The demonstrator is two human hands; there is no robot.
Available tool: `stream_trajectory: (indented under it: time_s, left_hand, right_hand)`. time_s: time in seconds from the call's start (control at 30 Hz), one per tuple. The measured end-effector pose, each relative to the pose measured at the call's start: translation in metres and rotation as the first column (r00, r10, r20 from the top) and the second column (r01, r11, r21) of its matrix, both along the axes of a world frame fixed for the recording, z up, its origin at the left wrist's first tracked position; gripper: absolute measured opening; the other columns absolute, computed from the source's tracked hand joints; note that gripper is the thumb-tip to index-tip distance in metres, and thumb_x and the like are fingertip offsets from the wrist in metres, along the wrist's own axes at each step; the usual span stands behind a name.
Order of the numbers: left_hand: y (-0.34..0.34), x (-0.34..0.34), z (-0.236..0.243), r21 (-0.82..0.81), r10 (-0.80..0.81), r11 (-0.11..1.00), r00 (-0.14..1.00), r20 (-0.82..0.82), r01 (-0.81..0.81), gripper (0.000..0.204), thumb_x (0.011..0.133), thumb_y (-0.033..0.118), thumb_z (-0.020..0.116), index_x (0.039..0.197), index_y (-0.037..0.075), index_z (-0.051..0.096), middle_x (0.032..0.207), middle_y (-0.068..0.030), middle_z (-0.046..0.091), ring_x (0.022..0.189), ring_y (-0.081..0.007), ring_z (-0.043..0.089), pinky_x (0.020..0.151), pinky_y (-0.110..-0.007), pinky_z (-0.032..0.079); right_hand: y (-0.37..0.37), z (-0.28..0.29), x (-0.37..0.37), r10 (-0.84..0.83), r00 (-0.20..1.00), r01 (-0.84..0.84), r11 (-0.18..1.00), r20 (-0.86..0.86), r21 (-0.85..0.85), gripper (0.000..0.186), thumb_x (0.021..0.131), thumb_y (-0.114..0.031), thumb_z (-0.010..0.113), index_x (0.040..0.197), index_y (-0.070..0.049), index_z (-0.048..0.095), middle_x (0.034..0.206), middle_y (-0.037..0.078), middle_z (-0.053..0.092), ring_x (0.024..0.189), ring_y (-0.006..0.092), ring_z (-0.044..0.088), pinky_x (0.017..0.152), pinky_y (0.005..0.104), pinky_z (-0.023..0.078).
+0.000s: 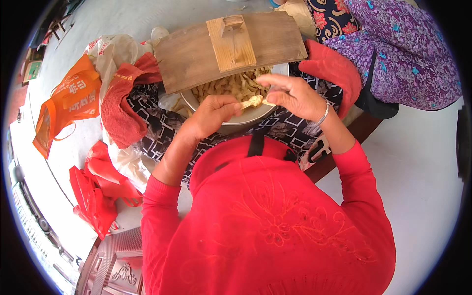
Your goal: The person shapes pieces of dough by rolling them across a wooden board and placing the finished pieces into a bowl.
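Above the near rim of a metal basin [246, 118], my left hand [212, 114] pinches a pale yellow, knotted bundle of soft strips [254, 102]. My right hand [297, 98] grips the other end of it between thumb and fingers, so a short length spans both hands. What the strips are made of I cannot make out. Many similar yellowish strips [231, 86] fill the basin, which sits at my lap. A wide wooden board [187, 56] lies across the far side of the basin and hides part of it. A smaller wooden piece [216, 42] rests on that board.
Red towels [125, 108] lie over my patterned lap at both sides. To the left are an orange bag [73, 96], a white plastic bag [118, 54] and a red bag [98, 191]. Another person's purple flowered clothing [408, 54] is close at the far right.
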State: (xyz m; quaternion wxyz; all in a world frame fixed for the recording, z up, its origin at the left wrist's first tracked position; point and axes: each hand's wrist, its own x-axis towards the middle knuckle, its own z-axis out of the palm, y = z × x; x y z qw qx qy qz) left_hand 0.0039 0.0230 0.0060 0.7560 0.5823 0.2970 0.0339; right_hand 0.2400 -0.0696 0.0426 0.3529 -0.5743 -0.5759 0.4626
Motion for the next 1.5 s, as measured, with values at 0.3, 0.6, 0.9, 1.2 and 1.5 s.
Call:
stream_trajectory:
  time_s: [0.3, 0.6, 0.9, 1.2, 1.5]
  left_hand:
    - [0.013, 0.012, 0.003, -0.315, -0.032, 0.948, 0.999, 0.012, 0.035, 0.029, 0.095, 0.030, 0.057, 0.082, 0.005, 0.063, 0.055, 0.0073, 0.038, 0.047, -0.0032, 0.029, 0.043, -0.022, 0.021]
    - [0.032, 0.013, -0.008, -0.096, 0.139, 0.985, 0.990, -0.023, -0.140, 0.020, 0.095, 0.022, 0.058, 0.091, 0.004, 0.064, 0.061, 0.0066, 0.045, 0.052, -0.0026, 0.035, 0.046, -0.020, 0.025]
    - [0.081, 0.028, -0.014, 0.292, 0.245, 0.929, 0.969, -0.031, -0.226, 0.009, 0.091, 0.011, 0.056, 0.089, 0.004, 0.061, 0.069, 0.0039, 0.053, 0.063, -0.0047, 0.046, 0.057, -0.020, 0.036]
    - [0.092, 0.049, -0.032, 0.770, 0.408, 0.617, 0.903, -0.135, -0.164, 0.019, 0.092, 0.015, 0.056, 0.087, -0.003, 0.061, 0.066, -0.0048, 0.054, 0.065, -0.0136, 0.052, 0.061, -0.031, 0.044]
    - [0.002, 0.046, -0.017, 0.120, 0.427, 0.891, 0.899, 0.099, -0.437, 0.024, 0.097, 0.019, 0.051, 0.086, 0.001, 0.063, 0.067, 0.0019, 0.054, 0.059, -0.0050, 0.046, 0.053, -0.024, 0.037]
  right_hand:
    - [0.027, -0.010, 0.005, -0.117, 0.836, -0.222, 0.822, -0.536, -0.525, 0.016, 0.089, -0.007, 0.063, 0.101, 0.003, 0.064, 0.088, 0.008, 0.068, 0.071, 0.0118, 0.067, 0.065, 0.0255, 0.057]
    - [0.035, -0.020, 0.003, -0.193, 0.888, 0.042, 0.937, -0.416, -0.346, 0.014, 0.091, -0.006, 0.061, 0.102, 0.002, 0.064, 0.083, 0.005, 0.065, 0.065, 0.0080, 0.061, 0.061, 0.0219, 0.052]
    - [0.067, -0.036, -0.009, -0.344, 0.914, 0.351, 0.936, -0.217, -0.003, 0.010, 0.090, -0.006, 0.060, 0.095, 0.001, 0.064, 0.070, -0.001, 0.058, 0.062, 0.0054, 0.052, 0.057, 0.0219, 0.044]
    - [0.077, -0.054, -0.014, -0.412, 0.843, 0.268, 0.879, 0.347, 0.394, 0.007, 0.084, -0.005, 0.060, 0.089, -0.002, 0.064, 0.083, 0.012, 0.063, 0.079, 0.0341, 0.059, 0.072, 0.0412, 0.048]
    - [0.045, -0.029, -0.062, -0.428, 0.830, 0.168, 0.802, 0.356, 0.573, 0.013, 0.088, -0.017, 0.065, 0.089, -0.004, 0.065, 0.078, 0.013, 0.063, 0.077, 0.0322, 0.060, 0.069, 0.0394, 0.047]
